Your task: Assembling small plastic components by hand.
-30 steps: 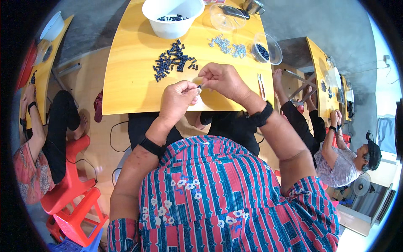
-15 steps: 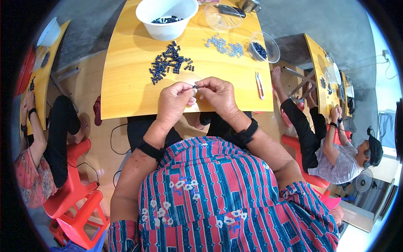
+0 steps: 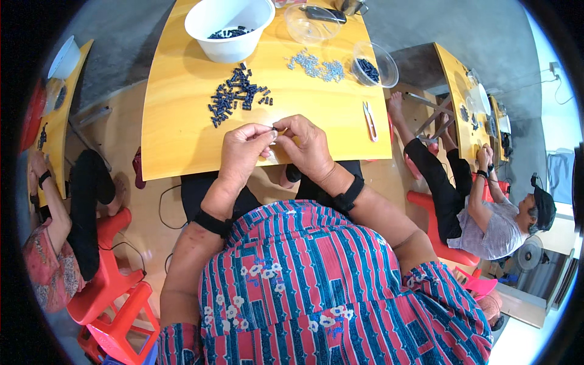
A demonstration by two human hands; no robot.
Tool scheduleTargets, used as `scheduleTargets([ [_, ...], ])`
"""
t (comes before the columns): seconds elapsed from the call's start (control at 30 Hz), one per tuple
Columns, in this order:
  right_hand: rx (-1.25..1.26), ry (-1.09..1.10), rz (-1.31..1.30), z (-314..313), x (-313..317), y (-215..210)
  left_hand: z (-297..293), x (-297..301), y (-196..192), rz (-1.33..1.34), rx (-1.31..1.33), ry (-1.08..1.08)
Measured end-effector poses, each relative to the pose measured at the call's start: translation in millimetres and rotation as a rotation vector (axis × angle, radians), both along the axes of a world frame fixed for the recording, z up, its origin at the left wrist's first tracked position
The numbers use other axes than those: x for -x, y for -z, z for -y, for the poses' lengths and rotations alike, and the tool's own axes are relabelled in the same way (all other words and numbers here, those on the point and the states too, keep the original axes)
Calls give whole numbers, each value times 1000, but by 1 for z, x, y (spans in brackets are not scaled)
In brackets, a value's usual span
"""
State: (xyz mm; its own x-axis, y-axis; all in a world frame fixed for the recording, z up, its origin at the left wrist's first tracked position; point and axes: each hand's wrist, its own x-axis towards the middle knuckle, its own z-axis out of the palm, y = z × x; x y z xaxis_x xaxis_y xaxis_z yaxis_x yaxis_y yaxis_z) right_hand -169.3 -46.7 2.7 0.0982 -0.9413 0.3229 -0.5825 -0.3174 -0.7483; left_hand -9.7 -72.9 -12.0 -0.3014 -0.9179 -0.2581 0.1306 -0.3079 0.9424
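Black, the small piece (image 3: 274,128) wants steadying in the left hand (image 3: 243,149), fingers pinched close; the right hand (image 3: 306,145) curls against it, grip unclear.

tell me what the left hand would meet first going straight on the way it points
Likely the right hand, its fingertips close to those of the left hand; whether they touch is unclear.

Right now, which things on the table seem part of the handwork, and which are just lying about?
Likely part of it:
small dark piece at the fingers
pile of dark pieces
small pale bits
white bowl and clear tub, both holding dark pieces
snips (untouched, perhaps a tool)

Apparently just lying about:
dark flat object
metal cup
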Motion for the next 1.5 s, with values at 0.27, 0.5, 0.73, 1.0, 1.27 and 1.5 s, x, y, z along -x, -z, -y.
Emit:
scheduleTargets([
  [0.27, 63, -55, -54, 3, -7, 4, 1, -2, 1, -5, -75, 9],
  [0.5, -4, -144, -32, 13, 2, -4, 0, -3, 1, -23, -29, 18],
  [0.73, -15, -6, 1, 50, 14, -4, -1, 1, 5, 27, 44, -31],
  [1.0, 88, -41, -223, 70, 11, 6, -1, 2, 5, 50, 62, -18],
  [1.27, 78, -33, -301, 53, 13, 5, -2, 2, 2, 94, 69, 1],
  [1.5, 150, 1, -408, 33, 15, 7, -1, 3, 5, 110, 102, 8],
])
